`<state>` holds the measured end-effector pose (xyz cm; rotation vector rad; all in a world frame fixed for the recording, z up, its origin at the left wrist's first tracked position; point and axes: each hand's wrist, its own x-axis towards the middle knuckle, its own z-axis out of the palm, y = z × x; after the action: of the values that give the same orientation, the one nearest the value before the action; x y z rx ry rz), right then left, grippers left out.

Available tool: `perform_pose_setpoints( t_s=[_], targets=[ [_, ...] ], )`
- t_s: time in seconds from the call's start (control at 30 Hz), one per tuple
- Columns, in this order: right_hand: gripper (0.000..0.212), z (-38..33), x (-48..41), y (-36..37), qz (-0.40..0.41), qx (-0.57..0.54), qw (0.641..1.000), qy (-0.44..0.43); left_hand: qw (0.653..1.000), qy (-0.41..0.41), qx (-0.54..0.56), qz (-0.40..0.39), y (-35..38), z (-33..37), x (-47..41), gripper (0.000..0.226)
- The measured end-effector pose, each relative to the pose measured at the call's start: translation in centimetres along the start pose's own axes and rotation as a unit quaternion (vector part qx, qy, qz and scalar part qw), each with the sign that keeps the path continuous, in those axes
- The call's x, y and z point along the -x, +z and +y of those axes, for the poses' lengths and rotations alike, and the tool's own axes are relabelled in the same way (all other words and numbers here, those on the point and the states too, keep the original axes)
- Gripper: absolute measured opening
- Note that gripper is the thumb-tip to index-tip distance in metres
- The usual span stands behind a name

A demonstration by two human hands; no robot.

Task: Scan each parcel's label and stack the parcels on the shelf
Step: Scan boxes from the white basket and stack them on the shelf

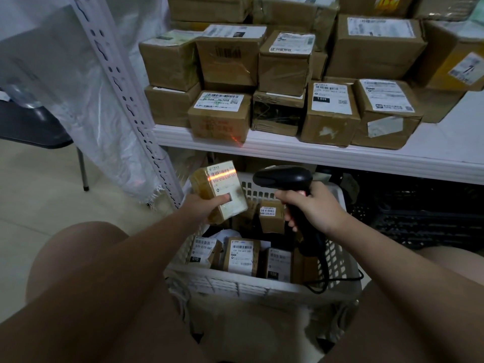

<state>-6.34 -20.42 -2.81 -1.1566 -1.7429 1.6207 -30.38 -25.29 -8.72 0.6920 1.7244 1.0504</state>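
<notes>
Scan step in hand: left hand (pixel 203 204) fingers grip small parcel (pixel 227 186) over basket (pixel 248 284), at 9 o'clock of scanner (pixel 282 176). Right hand (pixel 314 209) fingers wrapped round its handle. Red beam crosses label. Next, likely: lift parcel toward 12 o'clock, onto shelf (pixel 314 153).

Room is dim, colours washed out. Floor (pixel 39 205): pale tiles with faint grout lines, left side. White perforated steel upright (pixel 125 95) runs diagonally through the frame and meets the white shelf board (pixel 340 158). White woven plastic sheet (pixel 86 87) hangs behind the upright, frayed lower edge near the floor. Dark chair (pixel 34 127) far left, one thin metal leg (pixel 82 169) on the tiles. Black slatted crates (pixel 419 218) under the board, right.
</notes>
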Motion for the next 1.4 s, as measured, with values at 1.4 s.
perform_pose_setpoints(
  t_s=[1.4],
  targets=[
    [0.055, -8.8, -1.7, -9.5, 0.293, -0.262, 0.899, -0.192, 0.780, 0.486, -0.392, 0.035, 13.9, 19.8, 3.3, 0.064]
  ],
)
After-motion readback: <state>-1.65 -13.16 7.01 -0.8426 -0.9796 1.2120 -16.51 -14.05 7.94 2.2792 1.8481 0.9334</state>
